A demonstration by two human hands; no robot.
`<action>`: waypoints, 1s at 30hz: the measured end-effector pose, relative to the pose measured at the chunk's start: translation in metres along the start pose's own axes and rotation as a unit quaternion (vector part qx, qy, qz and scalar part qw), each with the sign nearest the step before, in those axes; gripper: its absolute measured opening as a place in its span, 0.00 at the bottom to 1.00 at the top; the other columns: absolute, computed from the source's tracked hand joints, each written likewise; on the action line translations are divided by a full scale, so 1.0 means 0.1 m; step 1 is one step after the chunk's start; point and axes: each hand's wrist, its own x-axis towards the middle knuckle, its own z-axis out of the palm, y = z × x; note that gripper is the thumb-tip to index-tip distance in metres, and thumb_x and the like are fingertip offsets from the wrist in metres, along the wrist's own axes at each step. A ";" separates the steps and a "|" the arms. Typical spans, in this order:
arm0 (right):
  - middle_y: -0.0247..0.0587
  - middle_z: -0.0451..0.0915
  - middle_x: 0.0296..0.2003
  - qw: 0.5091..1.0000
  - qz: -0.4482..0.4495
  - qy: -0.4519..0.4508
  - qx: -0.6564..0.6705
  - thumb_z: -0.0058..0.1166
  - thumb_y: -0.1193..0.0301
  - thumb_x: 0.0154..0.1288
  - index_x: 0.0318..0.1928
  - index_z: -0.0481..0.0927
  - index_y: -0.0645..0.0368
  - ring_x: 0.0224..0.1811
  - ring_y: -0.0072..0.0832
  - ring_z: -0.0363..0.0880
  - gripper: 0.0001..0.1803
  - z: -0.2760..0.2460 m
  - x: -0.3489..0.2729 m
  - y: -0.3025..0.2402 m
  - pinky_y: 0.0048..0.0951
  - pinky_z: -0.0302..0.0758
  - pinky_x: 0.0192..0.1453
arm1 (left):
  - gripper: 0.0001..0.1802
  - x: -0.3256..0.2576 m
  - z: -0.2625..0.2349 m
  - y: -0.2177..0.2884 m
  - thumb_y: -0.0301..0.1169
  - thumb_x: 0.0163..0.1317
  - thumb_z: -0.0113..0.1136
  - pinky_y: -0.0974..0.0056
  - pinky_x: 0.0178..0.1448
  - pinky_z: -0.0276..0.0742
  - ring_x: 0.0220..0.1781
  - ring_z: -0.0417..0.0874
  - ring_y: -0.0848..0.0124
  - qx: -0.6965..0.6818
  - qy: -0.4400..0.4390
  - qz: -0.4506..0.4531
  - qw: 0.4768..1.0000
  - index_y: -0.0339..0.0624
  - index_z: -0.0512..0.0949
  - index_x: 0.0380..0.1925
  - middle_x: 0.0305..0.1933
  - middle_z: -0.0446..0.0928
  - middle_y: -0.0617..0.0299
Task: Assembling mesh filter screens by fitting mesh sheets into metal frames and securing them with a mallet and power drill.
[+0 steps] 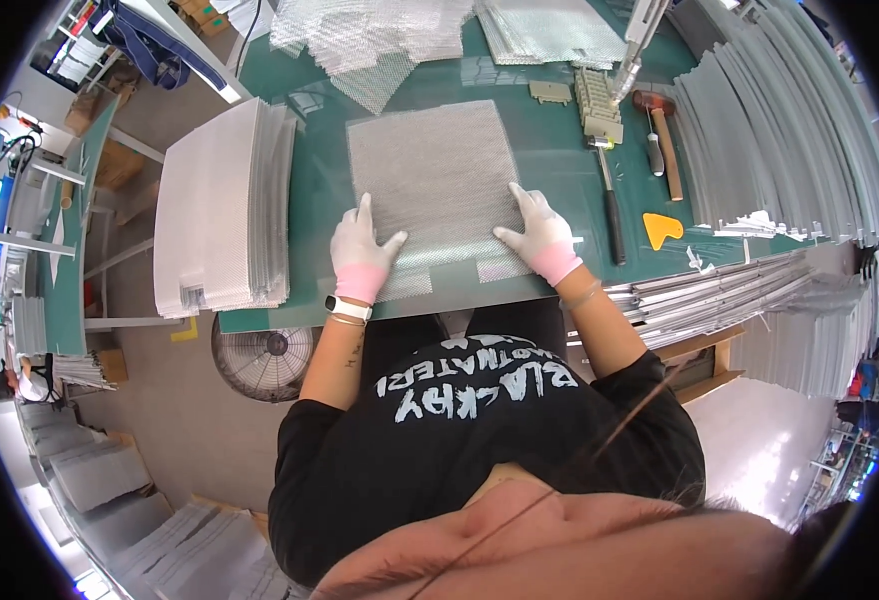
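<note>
A square grey mesh sheet (435, 165) with a fine woven texture lies flat on the green table, directly ahead of me. White gloves with pink cuffs cover both hands. My left hand (364, 243) rests at the sheet's near left corner, thumb and fingers apart. At the near right edge, my right hand (538, 232) lies with its fingers spread along the border. Under the sheet's near side, a lighter mesh strip (405, 284) shows between the hands. Neither hand is wrapped round anything.
A thick stack of white mesh sheets (220, 205) stands left, a grey stack (770, 130) right. Farther off lie loose translucent sheets (380, 40). Right of the work are a black-handled hammer (612, 215), a wooden-handled hammer (666, 150), a yellow scraper (663, 230) and a floor fan (265, 360) below left.
</note>
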 end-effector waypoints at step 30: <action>0.58 0.74 0.61 0.958 0.184 0.207 -0.076 0.68 0.44 0.47 0.69 0.63 0.65 0.64 0.48 0.73 0.55 -1.53 2.85 0.91 0.40 0.69 0.68 | 0.35 -0.31 -0.48 -0.15 0.27 0.54 0.58 0.40 0.78 0.38 0.77 0.50 0.43 -0.124 0.081 0.041 0.988 0.40 0.65 0.66 0.74 0.57 0.45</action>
